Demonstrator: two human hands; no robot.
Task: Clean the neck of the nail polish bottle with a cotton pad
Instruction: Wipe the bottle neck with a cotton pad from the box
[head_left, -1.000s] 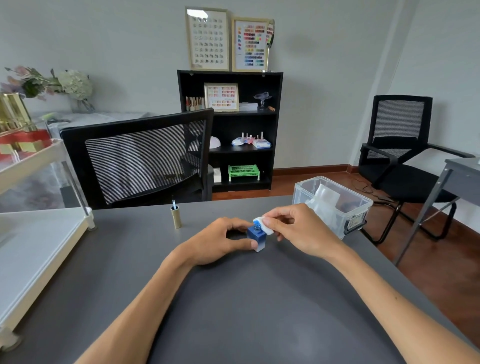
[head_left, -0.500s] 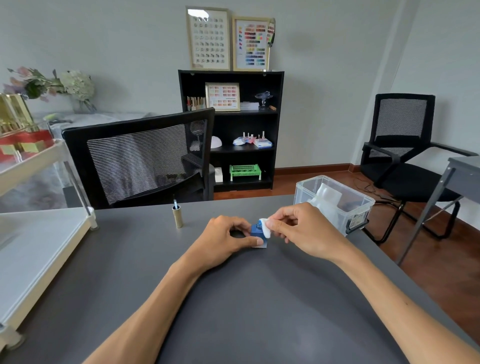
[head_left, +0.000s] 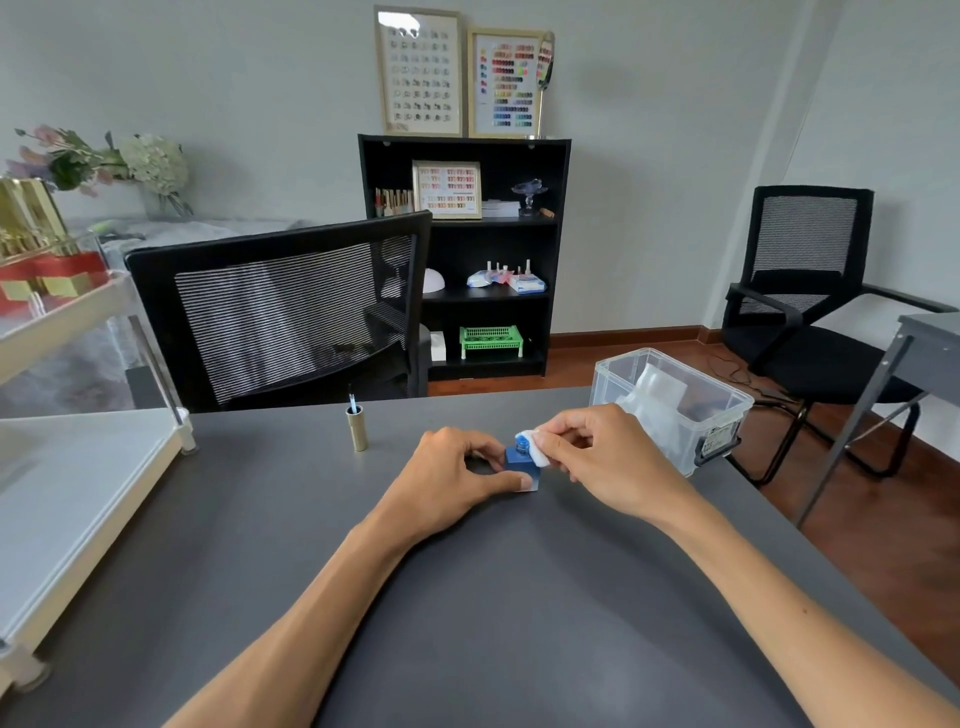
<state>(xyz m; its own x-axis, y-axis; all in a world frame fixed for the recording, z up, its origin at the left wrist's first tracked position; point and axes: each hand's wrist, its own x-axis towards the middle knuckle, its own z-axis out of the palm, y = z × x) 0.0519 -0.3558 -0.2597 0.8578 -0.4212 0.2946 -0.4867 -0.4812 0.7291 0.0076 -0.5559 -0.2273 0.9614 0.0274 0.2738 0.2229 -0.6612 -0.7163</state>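
On the middle of the grey table (head_left: 519, 597) stands one blue nail polish bottle (head_left: 519, 461), upright, its long axis vertical and its open neck pointing up. One white cotton pad (head_left: 535, 448) is pressed against the neck from the right side. The right hand (head_left: 602, 457) pinches this pad, fingers closed on it. The left hand (head_left: 452, 478) grips the bottle's body, thumb and fingers clamped on its sides. To the left, well apart, one gold cap (head_left: 357, 428) stands upright with its brush pointing up. One clear plastic box (head_left: 670, 405) sits near the right hand.
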